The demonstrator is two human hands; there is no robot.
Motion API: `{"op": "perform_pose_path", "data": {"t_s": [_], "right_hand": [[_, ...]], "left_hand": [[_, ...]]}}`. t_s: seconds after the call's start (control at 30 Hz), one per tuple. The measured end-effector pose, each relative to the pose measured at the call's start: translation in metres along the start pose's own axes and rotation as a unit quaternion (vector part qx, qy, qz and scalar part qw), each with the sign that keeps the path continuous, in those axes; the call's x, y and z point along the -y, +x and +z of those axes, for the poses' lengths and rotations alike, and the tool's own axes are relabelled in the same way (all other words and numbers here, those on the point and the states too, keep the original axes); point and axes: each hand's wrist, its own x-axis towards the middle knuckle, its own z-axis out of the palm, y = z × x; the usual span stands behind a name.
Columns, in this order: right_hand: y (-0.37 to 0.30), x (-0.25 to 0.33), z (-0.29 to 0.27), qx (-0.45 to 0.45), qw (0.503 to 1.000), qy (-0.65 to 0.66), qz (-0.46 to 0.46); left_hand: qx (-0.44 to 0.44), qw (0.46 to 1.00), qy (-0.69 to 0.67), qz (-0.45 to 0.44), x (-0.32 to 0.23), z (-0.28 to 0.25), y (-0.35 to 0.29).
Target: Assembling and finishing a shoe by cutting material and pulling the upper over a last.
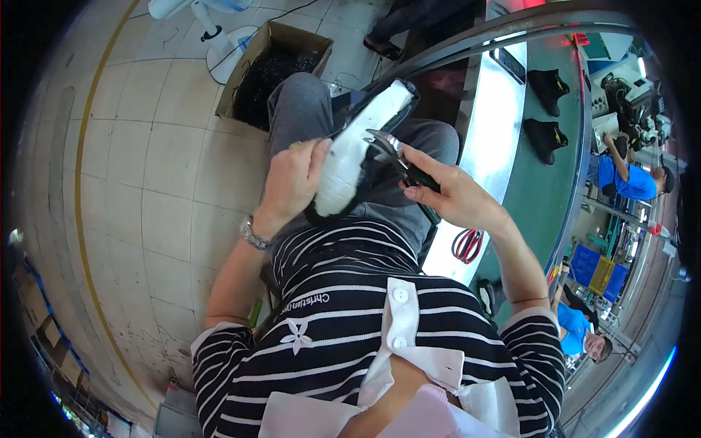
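Note:
Across my lap lies a black shoe upper, its white bottom (349, 157) turned up and its black edge folded around the rim. My left hand (296, 179) grips the shoe along its left side, fingers wrapped round the edge. In my right hand (456, 190) is a pair of pincers (388, 146) with a metal head and dark handles. The jaws of the pincers are over the right edge of the white bottom; whether they pinch anything there cannot be made out.
A cardboard box (321, 52) with black scraps stands on the tiled floor ahead. To my right, a metal ledge (482, 124) borders a green conveyor belt (537, 193) carrying two black boots (546, 141). Red-and-black loop handles (467, 245) lie on the ledge. Co-workers (631, 177) are beyond.

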Motion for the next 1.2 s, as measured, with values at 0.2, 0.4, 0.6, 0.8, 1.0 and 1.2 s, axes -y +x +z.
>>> {"op": "perform_pose_path", "data": {"t_s": [0.2,0.4,0.6,0.8,1.0,1.2], "right_hand": [[0.016,0.057,-0.009,0.118,0.973,-0.191,0.059],[0.024,0.073,-0.007,0.146,0.942,-0.297,0.059],[0.017,0.025,0.012,0.081,0.982,-0.17,0.01],[0.008,-0.002,0.03,0.011,0.989,-0.143,-0.026],[0.001,-0.017,0.057,-0.064,0.992,-0.105,-0.036],[-0.017,0.002,0.072,-0.112,0.991,0.06,0.031]], "left_hand": [[0.028,0.99,-0.114,-0.073,0.0,0.01,-0.024],[0.013,0.998,0.03,0.056,-0.006,0.025,-0.03],[0.062,0.998,0.01,-0.005,-0.012,0.02,-0.031],[0.253,0.698,-0.592,-0.313,0.017,0.02,-0.003],[0.229,0.622,-0.655,-0.364,0.014,0.048,0.017],[0.197,0.685,-0.606,-0.353,-0.01,0.052,0.022]]}}
